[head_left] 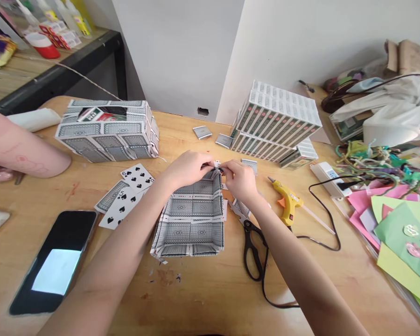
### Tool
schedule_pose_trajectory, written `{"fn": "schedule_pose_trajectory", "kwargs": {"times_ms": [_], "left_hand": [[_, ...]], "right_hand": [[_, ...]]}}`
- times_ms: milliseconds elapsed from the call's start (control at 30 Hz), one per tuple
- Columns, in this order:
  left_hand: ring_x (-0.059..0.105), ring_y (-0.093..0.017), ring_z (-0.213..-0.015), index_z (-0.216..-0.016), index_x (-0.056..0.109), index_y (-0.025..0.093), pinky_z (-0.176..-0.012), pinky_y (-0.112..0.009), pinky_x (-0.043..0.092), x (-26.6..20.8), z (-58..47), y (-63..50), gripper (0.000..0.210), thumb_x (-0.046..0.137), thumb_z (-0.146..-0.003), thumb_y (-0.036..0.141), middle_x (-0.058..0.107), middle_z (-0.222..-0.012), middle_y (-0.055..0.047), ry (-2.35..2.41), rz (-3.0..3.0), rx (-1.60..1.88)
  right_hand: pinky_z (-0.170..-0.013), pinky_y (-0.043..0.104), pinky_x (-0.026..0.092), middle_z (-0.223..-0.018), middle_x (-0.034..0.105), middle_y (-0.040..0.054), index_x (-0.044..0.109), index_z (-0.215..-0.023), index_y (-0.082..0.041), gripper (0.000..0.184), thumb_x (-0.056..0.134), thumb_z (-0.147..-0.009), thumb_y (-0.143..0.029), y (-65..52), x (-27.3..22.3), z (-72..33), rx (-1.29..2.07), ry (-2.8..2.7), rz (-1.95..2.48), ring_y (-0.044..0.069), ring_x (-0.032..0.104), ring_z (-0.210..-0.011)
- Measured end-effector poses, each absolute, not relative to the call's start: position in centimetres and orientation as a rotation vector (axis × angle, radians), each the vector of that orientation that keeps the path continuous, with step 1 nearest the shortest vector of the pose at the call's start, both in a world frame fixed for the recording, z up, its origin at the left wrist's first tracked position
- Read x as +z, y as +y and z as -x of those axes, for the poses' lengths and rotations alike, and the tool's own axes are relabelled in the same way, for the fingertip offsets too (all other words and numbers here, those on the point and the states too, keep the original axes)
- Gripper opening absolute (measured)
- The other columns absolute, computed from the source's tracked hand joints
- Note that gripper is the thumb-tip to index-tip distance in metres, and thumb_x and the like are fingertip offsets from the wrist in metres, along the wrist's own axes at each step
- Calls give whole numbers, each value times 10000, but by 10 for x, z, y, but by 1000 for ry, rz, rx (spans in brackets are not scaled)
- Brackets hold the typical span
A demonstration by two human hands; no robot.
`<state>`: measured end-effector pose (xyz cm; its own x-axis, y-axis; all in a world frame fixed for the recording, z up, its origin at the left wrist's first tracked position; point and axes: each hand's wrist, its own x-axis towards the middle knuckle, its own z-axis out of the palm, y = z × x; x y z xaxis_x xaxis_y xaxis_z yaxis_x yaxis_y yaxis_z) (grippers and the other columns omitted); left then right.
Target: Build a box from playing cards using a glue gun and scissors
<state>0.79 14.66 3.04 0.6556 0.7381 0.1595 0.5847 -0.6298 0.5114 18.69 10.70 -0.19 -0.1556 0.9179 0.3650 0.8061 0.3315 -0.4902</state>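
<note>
An open box made of playing cards (191, 207) stands on the wooden table, its patterned grey card backs facing inward. My left hand (192, 167) pinches the far rim of this box close to its far right corner. Just beside it, my right hand (240, 177) has its fingers closed on the same corner from the right. The fingertips of both hands nearly meet there, and partly hide the rim. Loose playing cards (128, 198), face up and face down, lie left of the box. Black-handled scissors (254, 249) rest to its right.
A yellow glue gun (285, 200) with its cord lies at the right, near a white power strip (331, 177). Stacked card packs (276, 123) stand behind. A finished card box (108, 130), a phone (56, 261) and a pink cylinder (24, 144) occupy the left. Coloured paper (402, 233) lies far right.
</note>
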Motion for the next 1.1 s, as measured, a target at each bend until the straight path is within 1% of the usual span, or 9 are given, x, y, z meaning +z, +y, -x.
{"fn": "schedule_pose_trajectory", "kwargs": {"times_ms": [100,267,433,533,667,767,900,1100], "left_hand": [[605,-145,-693,-803,644,182,-617,-262,391,30,-9,147,175,477,-839,220,686,-775,-10,1038,-2463,506],[598,-143,-678,-787,641,180,-609,-264,384,29,-9,147,179,474,-841,216,682,-758,-10,1032,-2479,516],[594,-140,-671,-787,630,178,-605,-262,379,29,-10,147,165,476,-839,205,680,-758,-11,1020,-2481,526],[591,-139,-665,-781,627,177,-604,-264,378,29,-10,147,172,471,-844,211,678,-752,-11,1016,-2476,538],[592,-144,-671,-792,639,179,-606,-269,381,29,-9,147,175,476,-842,220,681,-767,-16,1025,-2463,531],[598,-149,-691,-799,646,177,-617,-272,388,29,-9,147,168,489,-835,224,688,-798,-24,1044,-2439,515],[604,-152,-713,-812,650,179,-630,-272,396,29,-9,147,169,491,-837,232,693,-818,-28,1047,-2425,511],[605,-146,-706,-798,650,179,-625,-267,396,29,-10,147,185,478,-845,228,690,-790,-20,1040,-2439,520]], "right_hand": [[-614,268,420,-755,669,45,645,-772,-192,229,426,-794,-127,108,-4,-184,188,-1990,1517,185,610,-725],[-627,266,421,-712,641,49,630,-751,-189,234,409,-787,-118,110,-9,-182,165,-1981,1484,181,594,-700],[-627,261,426,-721,640,50,634,-748,-187,239,412,-775,-102,110,-12,-179,170,-1949,1467,175,593,-695],[-636,263,436,-735,650,49,644,-767,-186,245,414,-784,-104,109,-9,-179,211,-1940,1455,173,599,-702],[-666,263,450,-760,668,40,661,-839,-197,213,453,-815,-158,107,-4,-187,305,-1970,1433,166,612,-721],[-658,261,454,-794,668,42,658,-868,-202,218,449,-819,-165,106,-3,-192,341,-1974,1444,163,616,-729],[-650,271,447,-762,659,44,647,-822,-204,229,427,-808,-142,105,-6,-191,279,-1951,1472,173,611,-719],[-628,262,422,-697,634,34,614,-770,-201,228,403,-784,-115,107,-9,-182,217,-1916,1456,169,590,-683]]}}
